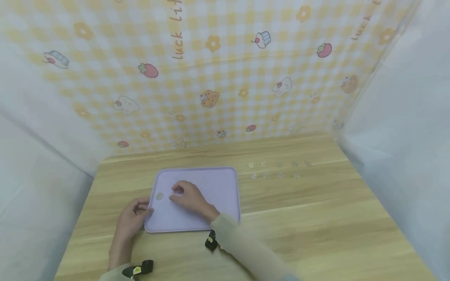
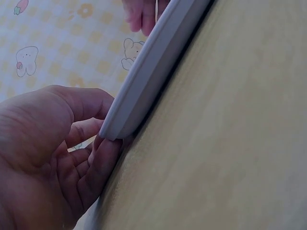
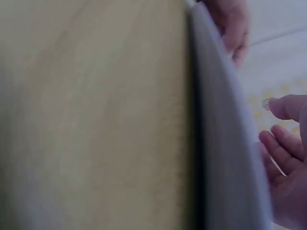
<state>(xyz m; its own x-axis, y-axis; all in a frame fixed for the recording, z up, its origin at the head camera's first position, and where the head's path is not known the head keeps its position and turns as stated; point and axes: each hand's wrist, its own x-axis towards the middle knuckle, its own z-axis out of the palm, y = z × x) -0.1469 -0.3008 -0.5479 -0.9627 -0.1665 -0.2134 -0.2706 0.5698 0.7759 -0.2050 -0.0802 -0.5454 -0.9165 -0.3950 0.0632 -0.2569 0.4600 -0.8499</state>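
Note:
A lilac rectangular tray (image 1: 211, 179) lies on the wooden table. My left hand (image 1: 131, 218) holds its left edge; in the left wrist view the thumb is at the rim and curled fingers reach under the tray's corner (image 2: 125, 112). One small, round, pale disc (image 1: 159, 196) lies inside the tray near that edge. Over the tray, just right of the disc, my right hand (image 1: 190, 199) has its thumb and index finger bent and parted, with nothing visible between them. In the right wrist view its thumb (image 3: 288, 106) stands apart from the other fingers.
Several small see-through discs (image 1: 265, 176) lie in two rows on the table, right of the tray. A yellow checked cloth (image 1: 232, 78) hangs behind the table's far edge. White sheets (image 1: 397, 128) enclose both sides.

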